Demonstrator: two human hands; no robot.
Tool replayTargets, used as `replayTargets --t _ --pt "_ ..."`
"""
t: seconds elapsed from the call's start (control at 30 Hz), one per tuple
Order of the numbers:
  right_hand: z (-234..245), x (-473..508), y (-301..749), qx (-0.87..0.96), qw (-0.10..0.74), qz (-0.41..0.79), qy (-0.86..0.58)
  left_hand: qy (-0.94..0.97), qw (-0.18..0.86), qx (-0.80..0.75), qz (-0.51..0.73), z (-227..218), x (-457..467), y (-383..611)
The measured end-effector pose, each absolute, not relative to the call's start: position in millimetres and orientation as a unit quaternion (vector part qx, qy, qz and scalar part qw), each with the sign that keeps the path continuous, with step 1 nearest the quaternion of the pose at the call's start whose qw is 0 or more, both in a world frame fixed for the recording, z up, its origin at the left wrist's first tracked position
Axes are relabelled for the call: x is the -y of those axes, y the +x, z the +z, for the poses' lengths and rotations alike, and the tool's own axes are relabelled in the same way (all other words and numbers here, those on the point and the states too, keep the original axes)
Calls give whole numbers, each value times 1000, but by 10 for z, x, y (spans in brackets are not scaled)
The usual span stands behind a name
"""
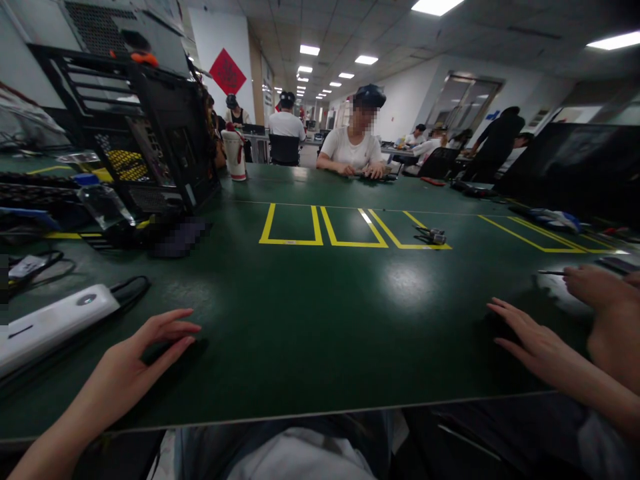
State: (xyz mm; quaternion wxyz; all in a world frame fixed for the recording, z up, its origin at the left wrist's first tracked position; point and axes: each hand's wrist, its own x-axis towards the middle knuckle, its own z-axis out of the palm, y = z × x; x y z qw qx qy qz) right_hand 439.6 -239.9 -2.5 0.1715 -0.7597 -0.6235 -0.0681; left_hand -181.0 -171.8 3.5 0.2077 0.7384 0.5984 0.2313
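On the left of the green table point(320, 320) rests my left hand point(150, 347), its fingers stretched toward the middle and holding nothing. Beside it, further left, lies a white power strip point(60, 320) with a black cord. My right hand point(533, 333) is at the right side of the table with fingers extended and thumb apart, also holding nothing. Near that hand, another person's hand point(595, 287) grips a thin pen-like object point(550, 272). A small dark metallic item point(434, 235) lies on yellow tape well ahead of my right hand.
Yellow tape outlines point(291, 243) mark the far half of the table. A black computer case point(165, 133), a clear bottle point(103, 200) and a white cup point(235, 155) stand at left. Across the table sits a person point(353, 143); a dark monitor point(580, 173) is at right.
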Motion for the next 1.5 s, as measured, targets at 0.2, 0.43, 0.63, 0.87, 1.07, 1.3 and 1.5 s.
replayTargets --t 0.2,0.43,0.63,0.87,1.07,1.3,1.5 --pt "127 1855 3341 743 32 -43 -667 773 207 -559 218 60 1589 -1588" --pt "320 999 1726 814 45 10 -580 819 288 -448 211 254 999 -454" --pt "341 748 1313 807 63 48 -585 786 323 -448 278 48 398 -5" --pt "325 659 1284 809 102 107 -569 758 410 -395 319 -75 248 -181" --pt "208 584 1538 838 142 168 -500 748 443 -369 328 -107 191 -220" --pt "107 495 1624 853 212 127 -460 757 395 -375 362 -165 164 -200" --pt "129 457 1646 850 228 140 -454 769 368 -366 374 -201 120 -219"
